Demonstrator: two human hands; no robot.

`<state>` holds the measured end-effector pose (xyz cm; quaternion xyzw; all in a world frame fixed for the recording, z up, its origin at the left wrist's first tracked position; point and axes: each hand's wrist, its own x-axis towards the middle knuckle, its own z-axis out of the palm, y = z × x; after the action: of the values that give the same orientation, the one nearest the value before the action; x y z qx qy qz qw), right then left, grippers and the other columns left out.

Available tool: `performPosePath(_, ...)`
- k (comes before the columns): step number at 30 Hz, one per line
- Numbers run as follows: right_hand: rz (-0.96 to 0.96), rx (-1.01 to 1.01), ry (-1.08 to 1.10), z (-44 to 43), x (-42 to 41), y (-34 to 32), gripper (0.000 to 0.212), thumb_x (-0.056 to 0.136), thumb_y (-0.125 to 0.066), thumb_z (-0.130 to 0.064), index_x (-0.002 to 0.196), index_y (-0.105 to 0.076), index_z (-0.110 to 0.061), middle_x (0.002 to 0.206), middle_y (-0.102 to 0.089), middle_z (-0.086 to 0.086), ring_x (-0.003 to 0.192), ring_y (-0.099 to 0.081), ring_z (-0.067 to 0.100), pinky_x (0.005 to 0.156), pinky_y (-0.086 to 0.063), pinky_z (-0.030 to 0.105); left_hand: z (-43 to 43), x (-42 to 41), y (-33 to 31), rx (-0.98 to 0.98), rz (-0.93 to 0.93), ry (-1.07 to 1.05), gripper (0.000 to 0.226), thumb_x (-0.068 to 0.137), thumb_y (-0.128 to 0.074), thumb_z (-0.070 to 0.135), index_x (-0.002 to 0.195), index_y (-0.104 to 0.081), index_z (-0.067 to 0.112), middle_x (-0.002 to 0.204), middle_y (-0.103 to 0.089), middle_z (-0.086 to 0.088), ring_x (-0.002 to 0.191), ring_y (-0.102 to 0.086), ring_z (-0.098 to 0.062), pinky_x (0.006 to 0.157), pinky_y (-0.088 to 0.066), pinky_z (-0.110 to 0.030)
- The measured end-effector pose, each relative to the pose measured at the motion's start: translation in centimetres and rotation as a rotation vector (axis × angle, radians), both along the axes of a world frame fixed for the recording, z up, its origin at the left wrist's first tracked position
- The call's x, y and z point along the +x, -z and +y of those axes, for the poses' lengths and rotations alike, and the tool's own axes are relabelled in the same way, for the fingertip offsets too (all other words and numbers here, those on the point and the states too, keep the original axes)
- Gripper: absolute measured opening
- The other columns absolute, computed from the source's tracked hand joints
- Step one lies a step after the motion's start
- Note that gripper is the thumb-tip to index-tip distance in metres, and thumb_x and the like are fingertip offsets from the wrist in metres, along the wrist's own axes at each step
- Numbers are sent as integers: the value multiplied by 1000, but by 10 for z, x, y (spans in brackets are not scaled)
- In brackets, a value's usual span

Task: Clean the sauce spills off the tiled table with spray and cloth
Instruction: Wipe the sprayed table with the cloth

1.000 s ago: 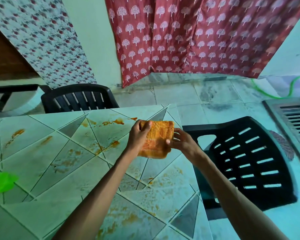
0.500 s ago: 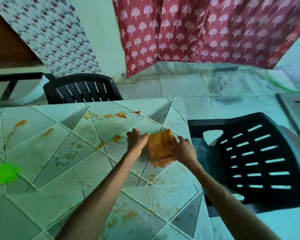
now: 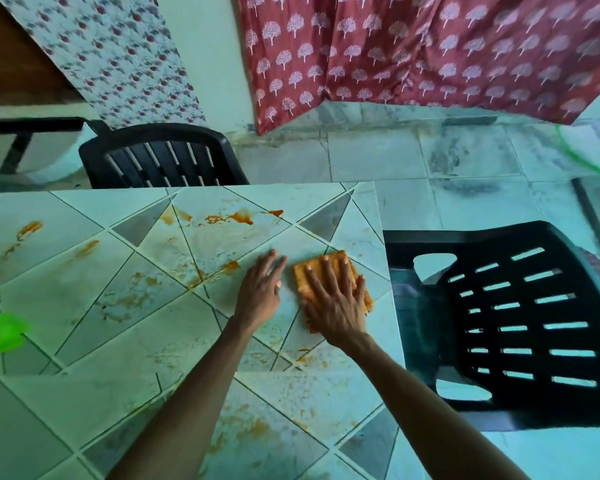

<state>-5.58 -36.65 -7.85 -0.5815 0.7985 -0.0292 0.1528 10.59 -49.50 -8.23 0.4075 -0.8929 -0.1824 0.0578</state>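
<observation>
You are at the wiping step: your right hand (image 3: 336, 299) lies flat with fingers spread, pressing the folded orange cloth (image 3: 329, 271) onto the tiled table (image 3: 84, 306) near its right edge, while your left hand (image 3: 262, 289) rests open and empty just beside it. The cloth's long axis runs from you toward the far edge, tilted slightly left; next, I judge, you sweep it left toward the sauce smears (image 3: 229, 218), keeping pressure

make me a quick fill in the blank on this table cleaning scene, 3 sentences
1. The right hand presses flat on the folded ____ cloth.
2. The left hand rests on the tiled table, ____ the cloth.
3. The black chair stands at the table's ____ side.

Missing words: orange; beside; right
</observation>
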Motion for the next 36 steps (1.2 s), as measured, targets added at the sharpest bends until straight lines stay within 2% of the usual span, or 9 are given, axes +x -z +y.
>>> performPosePath(3,23,-19,14,-3,1,0,66,101,-18,-68,159,1,-43,169,10,-3,153,20,33,119,4,66,-3,0,-3,9,38,11,61,92,-52,2,150,-40,18,158,-34,-6,146,-30,-29,116,-32,-41)
performPosePath(9,-48,-53,4,-19,4,5,61,103,-25,-60,159,-8,-43,169,1,-7,155,12,32,122,-8,60,-19,7,6,160,196,-45,61,91,-42,-12,147,-45,10,155,-38,-4,146,-31,-20,118,-31,-40)
performPosePath(12,-55,-71,-158,-7,7,5,65,102,-38,-53,159,-9,-42,169,-1,-6,155,10,33,122,-13,61,-22,7,1,241,230,-108,53,96,-40,-7,144,-49,13,154,-41,1,144,-33,-12,117,-32,-31)
performPosePath(15,-28,-70,-274,30,-3,6,69,100,-40,-52,159,-4,-44,169,0,-8,155,8,32,122,-11,58,-15,0,-2,216,249,-167,42,101,-46,8,142,-52,13,152,-44,1,143,-37,-14,116,-33,-32)
performPosePath(19,-1,-85,-77,72,-31,1,62,102,-33,-59,158,-13,-43,169,-8,-8,156,3,30,121,-15,60,3,-16,4,60,220,-230,42,95,-58,17,136,-56,8,146,-51,-7,137,-43,-26,113,-33,-37)
performPosePath(21,32,-56,83,69,-52,0,63,100,-26,-62,159,-14,-42,169,-8,-6,156,2,31,122,-10,60,8,-22,9,-29,148,-267,45,93,-58,27,135,-54,11,144,-51,-6,131,-46,-27,107,-36,-41)
performPosePath(27,-11,-34,364,-41,-92,10,62,102,-28,-58,159,-12,-39,170,1,1,154,3,40,119,-17,61,14,-43,15,-190,106,-427,38,96,-50,37,129,-53,19,135,-52,0,118,-49,-26,98,-37,-42)
performPosePath(30,29,-61,399,-63,-84,14,63,102,-29,-58,159,-14,-37,170,-3,1,154,0,39,118,-18,61,10,-53,15,-225,94,-454,37,97,-49,38,128,-54,19,133,-52,-2,115,-49,-27,96,-36,-42)
performPosePath(36,45,-106,221,15,-68,1,60,102,-28,-58,159,-16,-41,169,-6,-3,155,3,34,116,-25,54,6,-62,8,-226,29,-466,41,100,-42,43,131,-50,18,138,-48,-1,120,-48,-24,100,-35,-40)
